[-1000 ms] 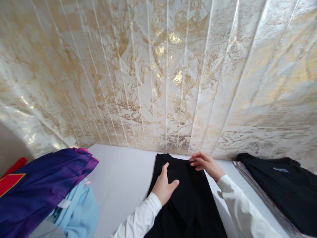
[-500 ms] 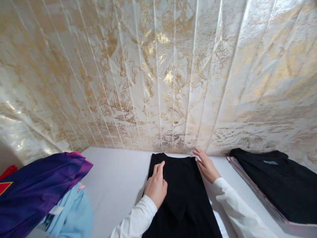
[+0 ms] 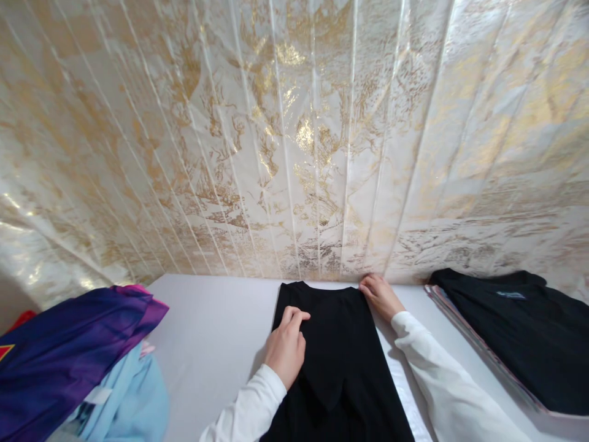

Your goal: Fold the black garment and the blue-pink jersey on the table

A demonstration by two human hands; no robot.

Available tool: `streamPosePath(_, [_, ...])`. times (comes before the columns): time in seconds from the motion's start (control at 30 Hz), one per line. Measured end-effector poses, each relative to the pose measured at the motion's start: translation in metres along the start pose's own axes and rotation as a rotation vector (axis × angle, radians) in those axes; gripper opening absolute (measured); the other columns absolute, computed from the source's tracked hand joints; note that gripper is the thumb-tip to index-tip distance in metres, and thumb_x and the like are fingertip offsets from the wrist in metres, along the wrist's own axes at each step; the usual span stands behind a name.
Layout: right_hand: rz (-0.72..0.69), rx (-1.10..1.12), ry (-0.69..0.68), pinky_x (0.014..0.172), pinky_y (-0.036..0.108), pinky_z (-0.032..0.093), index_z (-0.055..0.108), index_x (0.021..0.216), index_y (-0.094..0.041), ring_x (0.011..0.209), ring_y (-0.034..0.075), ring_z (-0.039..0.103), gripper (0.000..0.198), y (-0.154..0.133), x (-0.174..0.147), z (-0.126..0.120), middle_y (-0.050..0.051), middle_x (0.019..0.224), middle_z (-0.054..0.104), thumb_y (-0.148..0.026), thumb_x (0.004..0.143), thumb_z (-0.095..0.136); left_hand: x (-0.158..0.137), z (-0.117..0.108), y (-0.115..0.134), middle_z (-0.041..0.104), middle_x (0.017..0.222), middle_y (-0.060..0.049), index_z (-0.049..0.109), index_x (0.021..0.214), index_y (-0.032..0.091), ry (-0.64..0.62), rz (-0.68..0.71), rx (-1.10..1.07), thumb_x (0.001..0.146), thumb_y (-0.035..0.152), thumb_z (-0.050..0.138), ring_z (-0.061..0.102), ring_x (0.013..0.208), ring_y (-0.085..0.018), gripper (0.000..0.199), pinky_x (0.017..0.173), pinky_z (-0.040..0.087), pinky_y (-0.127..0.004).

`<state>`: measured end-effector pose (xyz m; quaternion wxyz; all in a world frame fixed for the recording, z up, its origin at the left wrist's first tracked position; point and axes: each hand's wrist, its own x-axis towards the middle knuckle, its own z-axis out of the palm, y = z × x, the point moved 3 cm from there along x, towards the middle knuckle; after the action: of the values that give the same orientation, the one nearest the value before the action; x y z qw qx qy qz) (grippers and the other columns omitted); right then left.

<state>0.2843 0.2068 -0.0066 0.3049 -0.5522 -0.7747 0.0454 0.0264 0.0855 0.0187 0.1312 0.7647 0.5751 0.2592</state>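
A black garment (image 3: 340, 368), folded long and narrow, lies flat in front of me with its curved top edge toward the wall. My left hand (image 3: 286, 347) is over its left side, fingers loosely bent and apart, the index finger pointing right; nothing shows in it. At the garment's top right corner, my right hand (image 3: 381, 296) has its fingers closed on the cloth edge. Both wrists are covered by white sleeves.
To the right sits a stack of folded clothes with a black T-shirt (image 3: 519, 337) on top. A purple garment (image 3: 87, 350) lies heaped over light blue cloth (image 3: 142, 393) at left. The white table (image 3: 207, 344) meets a gold-patterned wall covering (image 3: 294, 153).
My right hand has closed its spread fingers onto the garment's top right corner. The left hand has shifted slightly down, its index finger turning to the right.
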Motion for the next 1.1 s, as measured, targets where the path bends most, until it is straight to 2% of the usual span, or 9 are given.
streamPosePath(0.13, [-0.057, 0.025, 0.004, 0.094, 0.04, 0.041, 0.059, 0.095, -0.019, 0.105, 0.023, 0.053, 0.022, -0.026, -0.008, -0.006, 0.01, 0.107, 0.06, -0.028, 0.088, 0.04, 0.001, 0.0, -0.001, 0.05, 0.112, -0.004, 0.053, 0.107, 0.021, -0.011, 0.009, 0.009, 0.078, 0.0, 0.044, 0.062, 0.094, -0.019, 0.037, 0.082, 0.048, -0.029])
streamPosePath(0.27, [-0.138, 0.053, -0.039, 0.102, 0.039, 0.036, 0.049, 0.123, -0.019, 0.125, 0.02, 0.043, 0.035, -0.083, -0.038, 0.001, 0.011, 0.135, 0.048, -0.029, 0.091, 0.038, 0.003, -0.004, -0.002, 0.051, 0.11, -0.004, 0.054, 0.104, 0.021, 0.0, 0.03, 0.008, 0.078, -0.001, 0.046, 0.061, 0.095, -0.018, 0.035, 0.084, 0.047, -0.029])
streamPosePath(0.43, [-0.223, 0.029, -0.245, 0.108, 0.048, 0.027, 0.036, 0.14, -0.022, 0.138, 0.024, 0.021, 0.052, -0.134, -0.079, 0.024, 0.01, 0.15, 0.029, -0.043, 0.093, 0.039, 0.004, -0.002, -0.007, 0.05, 0.109, -0.003, 0.054, 0.104, 0.022, 0.022, 0.055, 0.01, 0.08, -0.001, 0.044, 0.059, 0.097, -0.015, 0.035, 0.087, 0.046, -0.027])
streamPosePath(0.57, [-0.188, 0.023, -0.29, 0.109, 0.046, 0.027, 0.027, 0.145, -0.024, 0.139, 0.021, 0.017, 0.051, -0.128, -0.084, 0.026, 0.006, 0.152, 0.023, -0.041, 0.096, 0.028, 0.003, -0.003, -0.01, 0.051, 0.107, -0.003, 0.055, 0.102, 0.022, 0.029, 0.05, 0.049, 0.077, -0.002, 0.048, 0.058, 0.095, -0.017, 0.036, 0.085, 0.047, -0.029])
streamPosePath(0.67, [-0.234, -0.053, -0.304, 0.11, 0.047, 0.025, 0.031, 0.143, -0.022, 0.139, 0.022, 0.019, 0.051, -0.121, -0.083, 0.026, 0.007, 0.151, 0.024, -0.037, 0.095, 0.034, -0.005, -0.017, -0.001, 0.049, 0.118, -0.006, 0.055, 0.103, 0.021, 0.08, 0.066, 0.105, 0.071, -0.007, 0.044, 0.048, 0.111, -0.023, 0.044, 0.093, 0.041, -0.04])
streamPosePath(0.73, [-0.253, -0.103, -0.315, 0.11, 0.047, 0.026, 0.034, 0.142, -0.021, 0.138, 0.023, 0.021, 0.05, -0.12, -0.084, 0.028, 0.007, 0.151, 0.025, -0.036, 0.094, 0.038, -0.017, -0.027, 0.014, 0.047, 0.125, -0.006, 0.056, 0.1, 0.022, 0.062, 0.164, 0.13, 0.064, -0.009, 0.041, 0.041, 0.118, -0.025, 0.05, 0.095, 0.037, -0.043])
streamPosePath(0.8, [-0.265, -0.127, -0.311, 0.11, 0.045, 0.027, 0.035, 0.141, -0.02, 0.138, 0.023, 0.021, 0.05, -0.121, -0.085, 0.029, 0.007, 0.15, 0.025, -0.035, 0.094, 0.04, -0.032, -0.029, 0.03, 0.052, 0.119, -0.003, 0.054, 0.098, 0.023, -0.067, 0.307, 0.106, 0.06, -0.007, 0.044, 0.044, 0.111, -0.024, 0.05, 0.091, 0.039, -0.04])
streamPosePath(0.9, [-0.277, -0.145, -0.301, 0.11, 0.045, 0.027, 0.036, 0.141, -0.018, 0.138, 0.023, 0.022, 0.051, -0.123, -0.086, 0.03, 0.009, 0.15, 0.025, -0.034, 0.093, 0.041, -0.05, -0.018, 0.045, 0.057, 0.107, -0.001, 0.052, 0.102, 0.023, -0.25, 0.412, 0.071, 0.066, 0.004, 0.058, 0.05, 0.098, -0.023, 0.042, 0.084, 0.043, -0.038])
streamPosePath(1.1, [-0.293, -0.16, -0.323, 0.111, 0.044, 0.026, 0.033, 0.142, -0.017, 0.139, 0.023, 0.02, 0.052, -0.122, -0.086, 0.027, 0.009, 0.151, 0.023, -0.037, 0.095, 0.037, -0.04, -0.001, 0.032, 0.064, 0.092, 0.0, 0.058, 0.091, 0.02, -0.179, 0.391, 0.116, 0.082, 0.014, 0.063, 0.056, 0.086, -0.019, 0.012, 0.078, 0.044, -0.031])
